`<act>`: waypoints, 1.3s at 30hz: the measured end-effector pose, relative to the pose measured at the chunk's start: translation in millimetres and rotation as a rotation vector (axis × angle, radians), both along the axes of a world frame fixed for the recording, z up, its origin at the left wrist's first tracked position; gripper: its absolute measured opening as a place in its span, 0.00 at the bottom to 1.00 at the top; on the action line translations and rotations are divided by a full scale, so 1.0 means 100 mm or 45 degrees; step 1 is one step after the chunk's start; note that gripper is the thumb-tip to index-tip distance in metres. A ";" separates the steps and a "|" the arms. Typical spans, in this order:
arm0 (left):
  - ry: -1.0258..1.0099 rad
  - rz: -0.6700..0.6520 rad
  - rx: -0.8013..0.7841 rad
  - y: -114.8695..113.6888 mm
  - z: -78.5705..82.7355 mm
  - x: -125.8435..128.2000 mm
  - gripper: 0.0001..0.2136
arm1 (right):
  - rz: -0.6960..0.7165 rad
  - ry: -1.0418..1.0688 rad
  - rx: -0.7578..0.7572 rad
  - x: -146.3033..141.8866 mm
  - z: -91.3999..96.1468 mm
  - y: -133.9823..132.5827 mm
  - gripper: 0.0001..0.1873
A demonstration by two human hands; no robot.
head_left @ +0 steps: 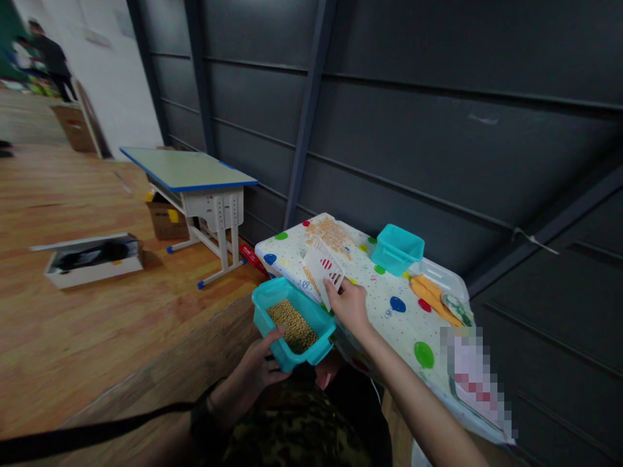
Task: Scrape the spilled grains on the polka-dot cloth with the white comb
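My left hand (263, 363) grips the near side of a teal plastic box (267, 297), thumb over its rim. Round yellowish beans (293, 326), which look like soybeans, lie in the box, which is held against the table's front-left edge. My right hand (348, 301) is closed on the near end of a white slotted plastic piece (321, 263), tilted over the tabletop. A few beans (310, 277) lie by its lower left side, close to the box. Beyond it, pale brownish bits (331, 233) are spread on the balloon-patterned tablecloth (374, 324).
Another teal box (396, 250) stands at the table's back edge. Right of it are a clear lid or tray (442, 275), an orange cloth (431, 295) and a small packet (457, 308). A desk (189, 168) stands left; an opened white carton (95, 263) lies on the floor. Far-off people are upper left.
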State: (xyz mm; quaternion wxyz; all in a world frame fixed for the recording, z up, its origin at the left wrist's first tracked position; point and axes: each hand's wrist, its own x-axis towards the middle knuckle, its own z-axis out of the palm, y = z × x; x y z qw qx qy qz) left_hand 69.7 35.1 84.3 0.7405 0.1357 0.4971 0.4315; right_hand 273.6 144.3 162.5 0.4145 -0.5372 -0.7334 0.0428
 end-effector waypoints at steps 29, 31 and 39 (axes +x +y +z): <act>0.061 0.042 -0.043 0.06 0.10 -0.02 0.26 | 0.021 -0.043 0.244 -0.05 -0.03 -0.57 0.24; 0.057 0.042 -0.041 0.08 0.06 -0.03 0.26 | 0.007 -0.047 0.260 -0.05 -0.04 -0.62 0.25; 0.033 0.023 -0.007 0.07 -0.03 -0.06 0.32 | 0.006 -0.079 0.360 -0.07 -0.08 -0.87 0.23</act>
